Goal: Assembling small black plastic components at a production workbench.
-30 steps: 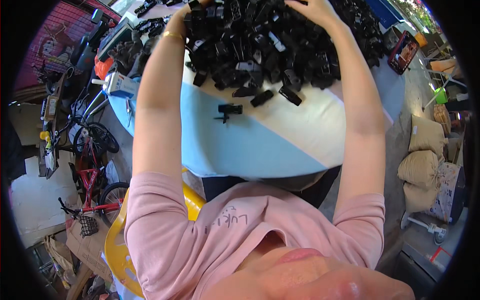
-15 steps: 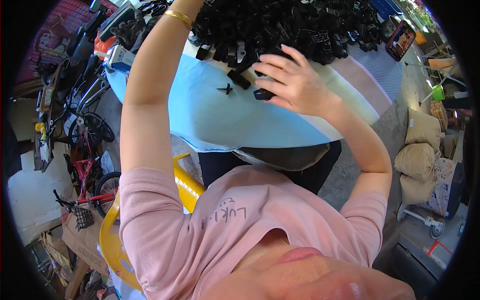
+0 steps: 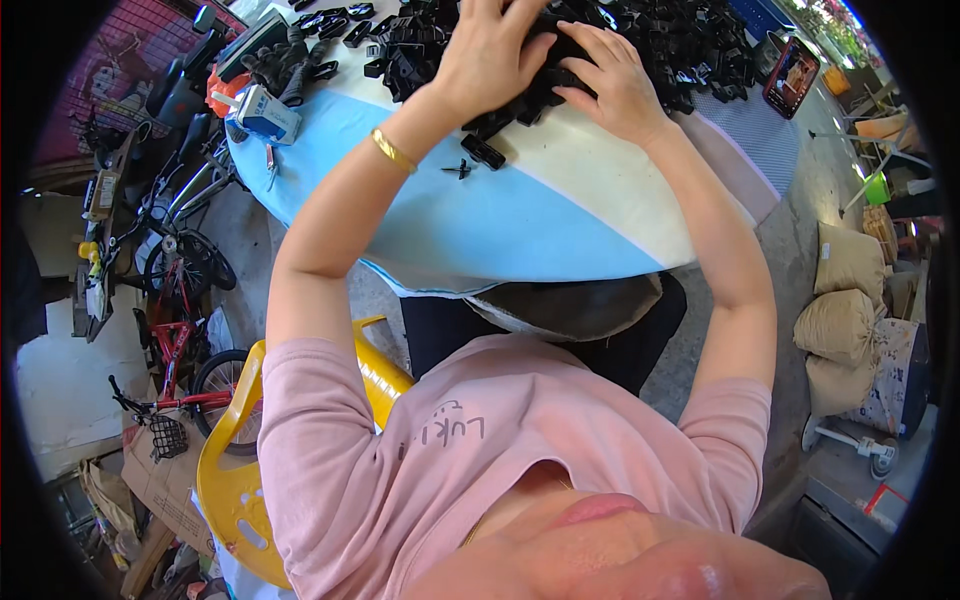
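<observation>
A large heap of small black plastic parts [image 3: 410,50] covers the far side of the table. My left hand [image 3: 492,58], with a gold bangle at the wrist, rests over the heap's near edge, its fingers spread and thumb apart. Just to its right, my right hand [image 3: 618,88] reaches onto the parts with its fingers apart. I see nothing held in either hand, though some fingertips blend into the black parts. A loose black block [image 3: 484,151] lies on the cloth in front of the heap, beside a small black cross-shaped piece [image 3: 458,170].
A blue and white cloth [image 3: 480,235] covers the table. At its left stand a blue and white carton [image 3: 268,115] and dark gloves [image 3: 278,70]. A phone [image 3: 792,80] leans at the right, near a blue crate [image 3: 755,15]. A yellow chair [image 3: 228,480] is at my left.
My left hand has come in from the far edge and down to the right, over the heap. My right hand has moved away from me onto the parts, leaving the front cloth.
</observation>
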Demonstrator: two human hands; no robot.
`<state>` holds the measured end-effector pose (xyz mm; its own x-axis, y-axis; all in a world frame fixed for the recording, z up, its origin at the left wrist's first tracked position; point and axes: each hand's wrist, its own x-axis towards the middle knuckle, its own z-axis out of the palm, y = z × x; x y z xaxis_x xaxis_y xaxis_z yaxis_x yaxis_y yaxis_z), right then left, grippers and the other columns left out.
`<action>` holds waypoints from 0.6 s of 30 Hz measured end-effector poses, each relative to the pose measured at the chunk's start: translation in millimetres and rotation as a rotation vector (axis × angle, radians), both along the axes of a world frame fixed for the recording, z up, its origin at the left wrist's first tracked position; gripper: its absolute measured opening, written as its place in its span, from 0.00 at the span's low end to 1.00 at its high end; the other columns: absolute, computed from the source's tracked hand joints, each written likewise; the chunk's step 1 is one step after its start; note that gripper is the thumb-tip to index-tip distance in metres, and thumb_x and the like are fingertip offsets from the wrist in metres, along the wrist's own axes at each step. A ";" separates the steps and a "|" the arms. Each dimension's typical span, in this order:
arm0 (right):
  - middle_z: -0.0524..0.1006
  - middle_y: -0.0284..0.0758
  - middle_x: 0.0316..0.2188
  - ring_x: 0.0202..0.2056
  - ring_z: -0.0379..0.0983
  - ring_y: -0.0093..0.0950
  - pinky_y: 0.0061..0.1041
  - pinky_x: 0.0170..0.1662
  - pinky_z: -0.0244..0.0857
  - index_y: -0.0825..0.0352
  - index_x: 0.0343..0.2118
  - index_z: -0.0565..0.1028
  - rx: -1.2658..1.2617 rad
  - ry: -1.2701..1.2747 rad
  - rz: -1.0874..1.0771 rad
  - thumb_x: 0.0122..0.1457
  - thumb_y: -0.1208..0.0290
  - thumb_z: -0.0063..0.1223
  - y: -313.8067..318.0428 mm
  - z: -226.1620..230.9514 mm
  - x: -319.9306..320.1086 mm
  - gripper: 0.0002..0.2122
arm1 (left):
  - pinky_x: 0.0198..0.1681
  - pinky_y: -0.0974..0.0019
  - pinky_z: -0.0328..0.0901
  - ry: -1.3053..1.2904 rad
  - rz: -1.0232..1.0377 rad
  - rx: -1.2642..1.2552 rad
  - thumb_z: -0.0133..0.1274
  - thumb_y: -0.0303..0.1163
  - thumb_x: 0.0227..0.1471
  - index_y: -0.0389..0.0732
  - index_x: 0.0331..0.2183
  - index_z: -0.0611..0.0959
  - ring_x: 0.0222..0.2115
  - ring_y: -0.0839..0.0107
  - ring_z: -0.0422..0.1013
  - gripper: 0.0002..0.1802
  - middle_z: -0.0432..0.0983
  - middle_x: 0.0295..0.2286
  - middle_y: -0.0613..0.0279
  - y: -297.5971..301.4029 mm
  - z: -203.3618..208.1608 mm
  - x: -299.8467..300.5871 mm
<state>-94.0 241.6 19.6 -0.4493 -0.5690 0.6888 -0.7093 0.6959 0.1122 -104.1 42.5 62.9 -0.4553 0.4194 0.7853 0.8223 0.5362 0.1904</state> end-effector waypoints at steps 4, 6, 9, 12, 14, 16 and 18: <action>0.65 0.36 0.52 0.53 0.60 0.34 0.34 0.54 0.53 0.67 0.34 0.74 -0.101 -0.015 -0.023 0.47 0.67 0.58 -6.5 -0.6 2.8 0.13 | 0.38 0.64 0.64 0.155 -0.080 -0.182 0.49 0.21 0.40 0.43 0.48 0.71 0.34 0.56 0.61 0.28 0.63 0.31 0.56 -5.8 -29.7 3.8; 0.67 0.36 0.51 0.49 0.63 0.34 0.33 0.51 0.55 0.68 0.34 0.74 -0.152 0.047 -0.081 0.47 0.68 0.58 -8.0 -0.4 3.3 0.12 | 0.38 0.64 0.64 0.171 -0.071 -0.213 0.49 0.21 0.40 0.43 0.47 0.71 0.34 0.57 0.61 0.27 0.64 0.32 0.57 -8.3 -40.1 0.6; 0.70 0.34 0.45 0.45 0.66 0.34 0.33 0.48 0.57 0.68 0.34 0.75 -0.094 0.126 -0.147 0.47 0.68 0.58 -13.8 1.1 9.2 0.12 | 0.39 0.65 0.63 0.229 -0.058 -0.219 0.50 0.21 0.41 0.43 0.45 0.73 0.35 0.59 0.62 0.25 0.66 0.32 0.58 -9.1 -41.0 -4.0; 0.71 0.33 0.38 0.36 0.69 0.29 0.28 0.40 0.61 0.68 0.36 0.75 -0.170 0.132 -0.157 0.50 0.69 0.57 -16.0 2.5 12.0 0.12 | 0.38 0.65 0.64 0.130 -0.081 -0.034 0.55 0.26 0.42 0.41 0.43 0.74 0.33 0.61 0.66 0.22 0.70 0.31 0.60 -8.0 -35.6 -5.0; 0.70 0.32 0.34 0.31 0.69 0.26 0.24 0.35 0.61 0.68 0.38 0.75 -0.338 -0.010 -0.173 0.51 0.69 0.56 -17.8 3.8 20.0 0.12 | 0.37 0.65 0.64 0.075 -0.074 0.072 0.55 0.26 0.42 0.41 0.44 0.74 0.32 0.60 0.67 0.22 0.71 0.31 0.59 -7.5 -31.3 4.0; 0.71 0.31 0.27 0.22 0.66 0.18 0.14 0.25 0.60 0.67 0.43 0.73 -0.544 -0.095 -0.097 0.55 0.70 0.53 -15.6 7.9 19.0 0.13 | 0.35 0.66 0.67 -0.169 -0.114 0.286 0.56 0.28 0.46 0.39 0.44 0.74 0.30 0.63 0.71 0.20 0.74 0.32 0.58 -4.7 -31.1 5.4; 0.72 0.30 0.27 0.22 0.66 0.17 0.14 0.27 0.61 0.67 0.44 0.73 -0.758 -0.309 0.012 0.56 0.70 0.52 -24.9 14.5 30.5 0.13 | 0.37 0.65 0.68 -0.649 -0.361 0.600 0.54 0.28 0.49 0.38 0.45 0.74 0.30 0.66 0.72 0.19 0.74 0.33 0.60 2.8 -17.6 20.1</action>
